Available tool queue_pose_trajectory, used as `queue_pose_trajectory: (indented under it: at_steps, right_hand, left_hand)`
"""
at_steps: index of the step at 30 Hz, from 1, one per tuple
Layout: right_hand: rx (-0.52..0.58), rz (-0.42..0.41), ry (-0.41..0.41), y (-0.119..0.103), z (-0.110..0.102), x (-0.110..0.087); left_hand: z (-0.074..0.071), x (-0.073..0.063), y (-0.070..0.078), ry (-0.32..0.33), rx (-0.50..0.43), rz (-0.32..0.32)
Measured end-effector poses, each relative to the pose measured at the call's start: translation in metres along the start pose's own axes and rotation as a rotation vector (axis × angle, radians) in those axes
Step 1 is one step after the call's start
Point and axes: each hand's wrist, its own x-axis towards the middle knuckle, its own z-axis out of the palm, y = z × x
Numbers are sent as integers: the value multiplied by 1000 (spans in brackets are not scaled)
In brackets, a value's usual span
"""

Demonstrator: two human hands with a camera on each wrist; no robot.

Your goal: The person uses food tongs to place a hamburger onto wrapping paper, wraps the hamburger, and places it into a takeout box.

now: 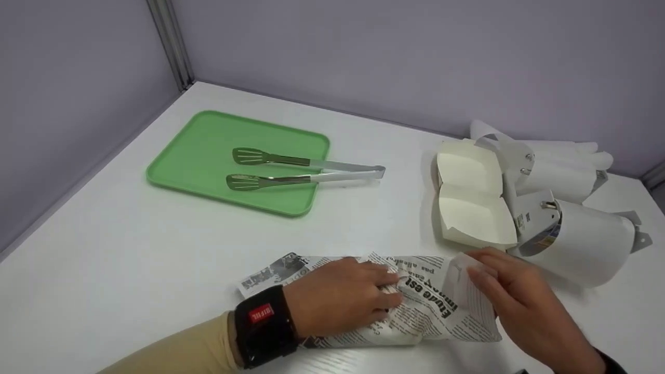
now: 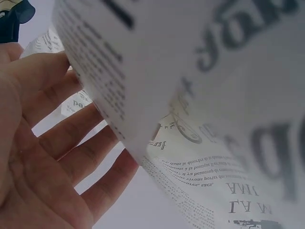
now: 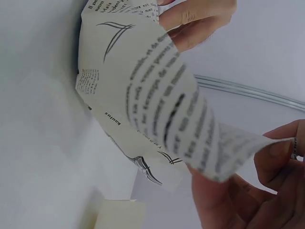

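A sheet of newspaper-print wrapping paper (image 1: 426,293) lies folded and creased near the table's front. My left hand (image 1: 345,298) rests on its middle, palm down. The left wrist view has that hand's fingers (image 2: 83,131) spread and only loosely bent against the paper (image 2: 190,167). At the right end of the sheet, my right hand (image 1: 519,296) pinches a raised flap between thumb and fingers. This flap curls up off the table in the right wrist view, where the right hand (image 3: 243,205) holds its edge. Whether anything lies inside the folds is hidden.
Metal tongs (image 1: 348,171) lie partly across a green tray (image 1: 192,150) at the back left. An open white clamshell box (image 1: 470,192) sits at the right, beside two white cylindrical holders (image 1: 592,239) lying on their sides. Walls (image 1: 363,57) border the table behind.
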Motion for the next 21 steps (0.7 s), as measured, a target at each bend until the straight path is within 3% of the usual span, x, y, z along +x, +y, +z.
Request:
queue_pose_trajectory:
  at_steps: [4, 11, 18, 21]
  right_hand:
    - [0, -28, -31, -8, 3, 3]
    - [61, 46, -133, -22, 9, 8]
    - [18, -44, -130, -33, 24, 14]
    - [13, -50, -166, -35, 30, 16]
  left_hand:
    - [2, 0, -1, 17, 1, 13]
    - [2, 2, 1, 35, 38, 31]
    - [3, 3, 1, 79, 33, 49]
    - [4, 3, 0, 100, 22, 60]
